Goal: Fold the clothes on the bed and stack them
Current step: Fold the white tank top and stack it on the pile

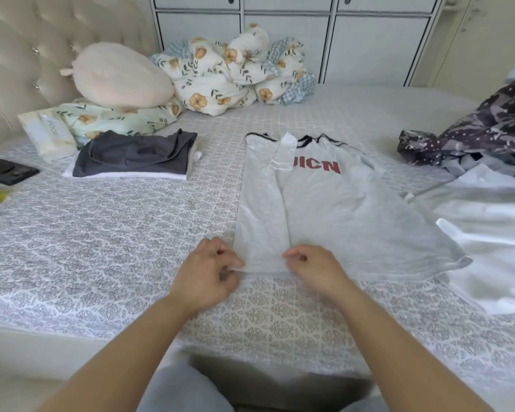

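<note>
Your left hand and right hand each pinch the near hem of the grey T-shirt, lying flat on the patterned bed, left side folded inward.

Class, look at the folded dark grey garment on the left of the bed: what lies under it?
Under the dark grey garment lies a folded white cloth; only its front and side edges show. Whether it is one piece or several cannot be seen, because the grey garment covers the rest.
</note>
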